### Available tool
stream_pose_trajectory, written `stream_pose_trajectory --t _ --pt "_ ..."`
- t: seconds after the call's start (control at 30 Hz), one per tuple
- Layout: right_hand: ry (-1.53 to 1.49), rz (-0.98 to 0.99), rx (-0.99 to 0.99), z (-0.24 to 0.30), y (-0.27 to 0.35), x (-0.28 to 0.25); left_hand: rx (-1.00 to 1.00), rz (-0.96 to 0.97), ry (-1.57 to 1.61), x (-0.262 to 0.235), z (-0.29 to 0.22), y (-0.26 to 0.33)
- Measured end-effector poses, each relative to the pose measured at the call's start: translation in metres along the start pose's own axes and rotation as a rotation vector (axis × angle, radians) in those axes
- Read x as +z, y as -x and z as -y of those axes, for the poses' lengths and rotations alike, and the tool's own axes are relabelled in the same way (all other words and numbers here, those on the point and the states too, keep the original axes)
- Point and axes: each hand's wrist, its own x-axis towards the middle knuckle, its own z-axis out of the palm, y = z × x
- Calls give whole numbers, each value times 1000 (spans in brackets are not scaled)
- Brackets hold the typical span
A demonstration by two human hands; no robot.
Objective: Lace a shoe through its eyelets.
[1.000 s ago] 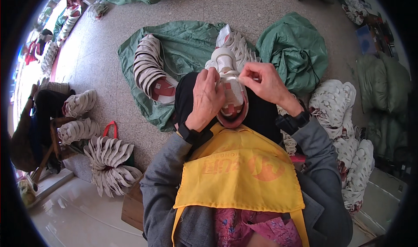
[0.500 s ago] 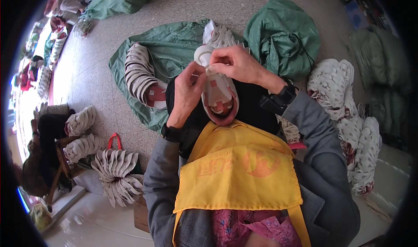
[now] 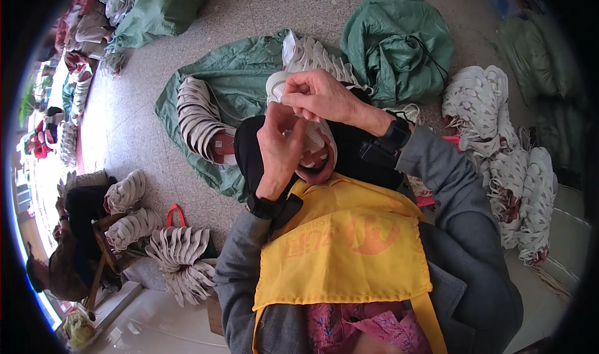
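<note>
Moved: both hands have shifted a little since the earlier frames, the right hand now stretched further across the toe of the shoe, the left hand risen beside it; the stacks on the floor lie as they did

Shoe: one white shoe upper (image 3: 312, 143) with a pink lining, held on the lap over the dark trouser leg, just above the yellow apron (image 3: 349, 254)

Left hand: left hand (image 3: 279, 147) closed on the near side of the shoe, fingers curled narrow around its edge

Right hand: right hand (image 3: 319, 95) pinched shut at the toe end, fingertips together on a small part too fine to tell

Progress: by my judgement one piece in hand and unfinished; many stacked pieces lie about; which are finished I cannot tell

Stacks near: two bundles of white uppers on the green sheet (image 3: 237, 79), one left of the knee (image 3: 198, 120), one behind the hands (image 3: 312, 53)

Stacks right: one long heap of white uppers (image 3: 511, 160) along the person's right

Stacks left: about four bundles by the stool (image 3: 178, 257), one with a red handle just beside it

Sacks: one full green sack (image 3: 396, 42) beyond the hands; one more (image 3: 162, 7) at upper left; others at far right too dark to count

Other person: one, seated at lower left (image 3: 62, 260), hands not clear
</note>
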Motion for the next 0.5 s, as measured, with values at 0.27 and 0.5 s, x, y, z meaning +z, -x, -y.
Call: stream_pose_trajectory --t 0.27,0.5 --pt "-159 -29 -28 -20 -4 -15 -111 114 284 -9 20 -6" --pt "-91 -49 124 -42 30 -26 -204 88 409 -58 23 -3"
